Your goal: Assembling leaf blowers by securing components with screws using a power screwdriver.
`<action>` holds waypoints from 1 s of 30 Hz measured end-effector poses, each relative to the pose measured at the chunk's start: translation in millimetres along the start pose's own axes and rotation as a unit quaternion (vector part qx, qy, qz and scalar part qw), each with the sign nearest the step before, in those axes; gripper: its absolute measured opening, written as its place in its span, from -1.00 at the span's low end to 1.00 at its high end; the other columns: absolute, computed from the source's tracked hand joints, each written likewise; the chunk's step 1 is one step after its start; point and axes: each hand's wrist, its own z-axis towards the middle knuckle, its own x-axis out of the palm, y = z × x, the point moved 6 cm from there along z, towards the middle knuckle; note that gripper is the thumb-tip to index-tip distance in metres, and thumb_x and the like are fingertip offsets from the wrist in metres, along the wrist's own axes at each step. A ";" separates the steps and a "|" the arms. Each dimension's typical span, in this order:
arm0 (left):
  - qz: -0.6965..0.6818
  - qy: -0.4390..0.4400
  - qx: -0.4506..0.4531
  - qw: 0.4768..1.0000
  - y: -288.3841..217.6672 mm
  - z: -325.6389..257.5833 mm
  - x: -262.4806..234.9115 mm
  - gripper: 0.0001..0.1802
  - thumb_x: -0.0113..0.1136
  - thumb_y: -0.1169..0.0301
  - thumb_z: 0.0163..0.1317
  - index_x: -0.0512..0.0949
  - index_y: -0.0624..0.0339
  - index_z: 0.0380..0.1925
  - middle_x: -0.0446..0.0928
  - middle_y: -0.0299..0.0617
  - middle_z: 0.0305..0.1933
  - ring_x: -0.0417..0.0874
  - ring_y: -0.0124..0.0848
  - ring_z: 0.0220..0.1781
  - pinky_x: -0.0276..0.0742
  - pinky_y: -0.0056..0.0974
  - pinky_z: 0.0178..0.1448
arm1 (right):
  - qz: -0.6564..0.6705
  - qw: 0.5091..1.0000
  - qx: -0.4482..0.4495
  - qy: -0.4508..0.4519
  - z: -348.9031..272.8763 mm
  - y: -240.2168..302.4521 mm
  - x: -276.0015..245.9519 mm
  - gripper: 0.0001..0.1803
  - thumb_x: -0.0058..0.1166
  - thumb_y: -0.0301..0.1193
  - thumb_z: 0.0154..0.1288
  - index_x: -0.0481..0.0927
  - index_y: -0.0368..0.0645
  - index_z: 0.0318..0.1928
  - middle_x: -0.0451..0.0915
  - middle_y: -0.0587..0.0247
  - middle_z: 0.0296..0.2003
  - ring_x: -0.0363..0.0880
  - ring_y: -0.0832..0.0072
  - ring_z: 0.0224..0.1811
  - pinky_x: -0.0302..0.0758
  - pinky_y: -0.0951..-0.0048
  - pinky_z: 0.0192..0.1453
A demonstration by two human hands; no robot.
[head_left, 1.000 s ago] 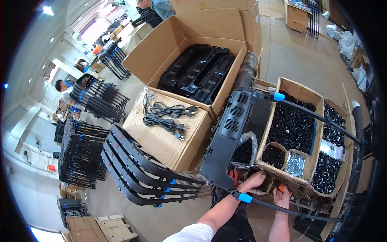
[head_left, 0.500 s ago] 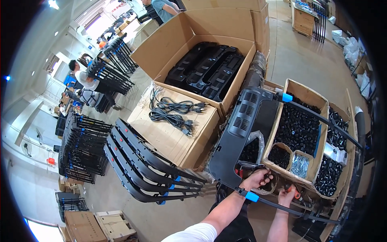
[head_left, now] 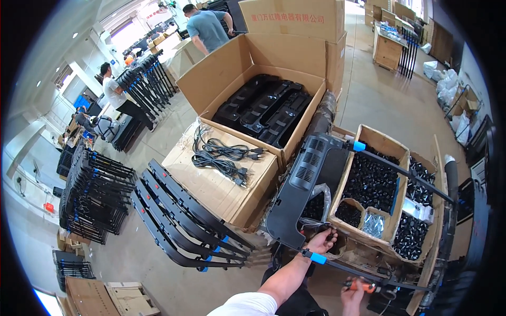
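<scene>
Layout of the workstation. The closed flat cardboard carton (head_left: 221, 184) bears the bundled black power cords (head_left: 221, 155) on its top. Behind it stands the open cardboard box (head_left: 253, 68), containing black moulded plastic housings (head_left: 263, 108). Left of the carton lean long black metal frames (head_left: 184, 221). Right of it lies a black vented plastic panel (head_left: 305, 184); further right, a divided cardboard tray (head_left: 390, 152) holds small black parts (head_left: 371, 184).

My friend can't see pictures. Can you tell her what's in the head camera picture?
A person's left hand reaches into a clear bag of small black parts beside a long black vented panel, while the right hand holds an orange-handled tool. Around them stand cardboard boxes of black parts, with black cables lying on a closed box.
</scene>
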 end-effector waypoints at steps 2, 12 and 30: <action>0.072 -0.084 0.042 0.993 -0.5 -9.2 0.0 -0.70 0.00 0.13 0.65 0.58 0.09 -0.05 0.60 -0.28 -0.14 0.58 -0.47 -0.29 0.52 -0.44 -0.30 | 0.002 1.000 0.000 0.025 -68.3 -8.2 38.0 -0.60 0.28 -0.28 0.36 0.56 0.22 0.18 0.68 0.45 -0.08 0.69 0.34 0.04 0.64 0.30 -0.16; 0.371 -0.057 0.003 0.927 22.2 -86.1 -22.8 -0.62 0.02 0.00 0.62 0.59 0.05 -0.10 0.57 -0.34 -0.30 0.53 -0.55 -0.37 0.38 -0.41 -0.43 | -0.344 0.863 -0.271 0.253 -240.9 58.0 193.1 -0.43 0.28 -0.52 0.42 0.43 -0.21 0.38 0.66 0.03 0.18 0.68 0.27 0.17 0.68 0.39 0.08; 0.223 -0.021 0.041 0.974 38.8 -241.9 47.2 -0.65 0.07 0.18 0.62 0.58 0.07 0.24 0.59 -0.43 -0.21 0.56 -0.60 -0.27 0.49 -0.46 -0.23 | -0.423 0.664 -0.368 0.495 -237.3 58.1 346.4 -0.39 0.37 -0.61 0.18 0.45 -0.22 0.24 0.63 0.04 0.13 0.65 0.35 0.14 0.61 0.29 0.29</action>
